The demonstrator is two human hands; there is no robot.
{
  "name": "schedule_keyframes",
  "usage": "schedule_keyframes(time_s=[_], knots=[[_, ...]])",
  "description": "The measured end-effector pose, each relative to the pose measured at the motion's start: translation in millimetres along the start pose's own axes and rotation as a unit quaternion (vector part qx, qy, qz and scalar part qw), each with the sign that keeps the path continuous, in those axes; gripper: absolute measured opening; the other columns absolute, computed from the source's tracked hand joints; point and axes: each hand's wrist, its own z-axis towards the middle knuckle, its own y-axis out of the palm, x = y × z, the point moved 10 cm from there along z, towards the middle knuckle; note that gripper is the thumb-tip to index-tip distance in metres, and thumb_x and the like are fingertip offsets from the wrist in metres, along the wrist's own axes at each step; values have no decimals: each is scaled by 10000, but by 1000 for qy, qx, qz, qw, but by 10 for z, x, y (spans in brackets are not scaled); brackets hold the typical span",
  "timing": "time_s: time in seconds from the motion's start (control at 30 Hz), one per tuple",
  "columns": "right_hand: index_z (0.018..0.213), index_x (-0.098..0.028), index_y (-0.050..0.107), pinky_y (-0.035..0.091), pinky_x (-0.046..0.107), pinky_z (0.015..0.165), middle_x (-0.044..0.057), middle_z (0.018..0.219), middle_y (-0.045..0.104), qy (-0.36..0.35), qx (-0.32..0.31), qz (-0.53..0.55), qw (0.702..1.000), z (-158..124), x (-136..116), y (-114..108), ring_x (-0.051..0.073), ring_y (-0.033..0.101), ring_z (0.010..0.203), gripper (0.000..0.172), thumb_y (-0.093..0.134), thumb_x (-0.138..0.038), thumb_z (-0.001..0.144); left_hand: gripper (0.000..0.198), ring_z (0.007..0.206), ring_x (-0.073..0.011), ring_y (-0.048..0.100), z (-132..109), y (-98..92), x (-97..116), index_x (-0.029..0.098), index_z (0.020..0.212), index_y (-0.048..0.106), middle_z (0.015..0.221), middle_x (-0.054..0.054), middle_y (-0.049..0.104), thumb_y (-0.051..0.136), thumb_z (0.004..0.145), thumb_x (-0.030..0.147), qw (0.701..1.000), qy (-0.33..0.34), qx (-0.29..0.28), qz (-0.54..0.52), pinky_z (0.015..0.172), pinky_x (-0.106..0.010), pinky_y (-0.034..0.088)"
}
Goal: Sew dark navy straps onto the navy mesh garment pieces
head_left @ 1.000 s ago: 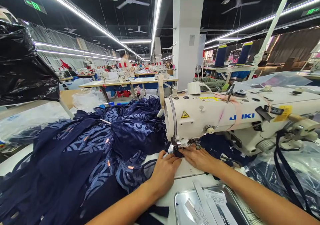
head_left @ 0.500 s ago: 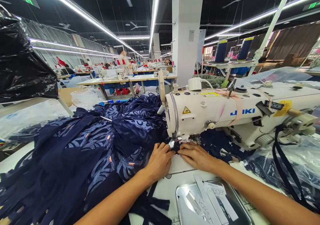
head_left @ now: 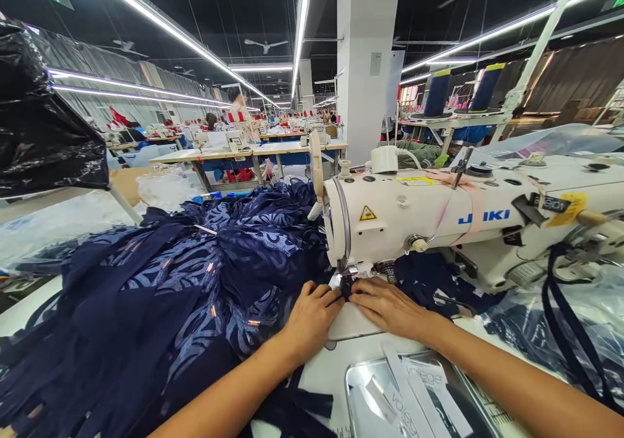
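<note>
Grip of the left hand is hard to read: its fingers curl down with the tips on a small dark fabric piece, but the knuckles hide whether they pinch it or only press. Right hand lies nearly flat, palm down, fingers stretched out and loose. Its tips push the same piece from the other side, and nothing is closed in that grip. The piece sits between the two sets of fingertips, right under the head of the white sewing machine; the needle itself cannot be made out. Both forearms reach in from the lower edge, wrists low over the worktop. Left of the hands, a heap of navy lace spreads across the worktop. Beside the right forearm, a metal tray holding printed labels is cut off at the bottom of the view.
</note>
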Motion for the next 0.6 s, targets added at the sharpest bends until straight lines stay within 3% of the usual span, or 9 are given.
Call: schedule_keyframes(time_s=[0.27,0.6], knots=[[942,-169,607,477,286,658,82,963,584,7,8,-28,1000,7,3,-15,175,548,810,242,375,-143,877,334,1052,-200,483,9,21,-56,189,1117,535,1200,-35,563,471,811,73,1000,-3,-8,-9,897,-397,297],[926,-163,601,475,318,709,78,949,588,20,-8,-53,998,27,-3,27,182,547,809,218,397,-140,856,358,1065,-219,478,30,40,-94,191,1115,545,1209,-36,560,449,795,63,999,-13,-14,-25,895,-424,303]])
